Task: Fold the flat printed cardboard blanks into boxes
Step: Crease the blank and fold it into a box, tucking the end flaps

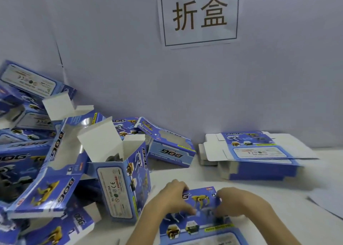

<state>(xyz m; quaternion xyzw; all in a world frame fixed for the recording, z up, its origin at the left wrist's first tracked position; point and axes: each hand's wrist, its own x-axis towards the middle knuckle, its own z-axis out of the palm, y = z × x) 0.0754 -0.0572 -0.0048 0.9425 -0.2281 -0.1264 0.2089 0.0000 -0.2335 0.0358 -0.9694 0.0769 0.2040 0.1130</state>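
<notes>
Both hands press on one blue blank lying on the white table. Left hand fingers curl over its far edge; right hand fingers lie together, flat on the panel. Judged best practice — crease fully along the score beneath the fingertips, edges aligned — before erecting walls.

Blank in work: blue printed cardboard blank with yellow robot dogs, lying flat at near centre.
Flat stack: pile of unfolded blue blanks, far right by the wall.
Folded boxes: heap of blue windowed boxes at left, several tipped, top flaps open.
</notes>
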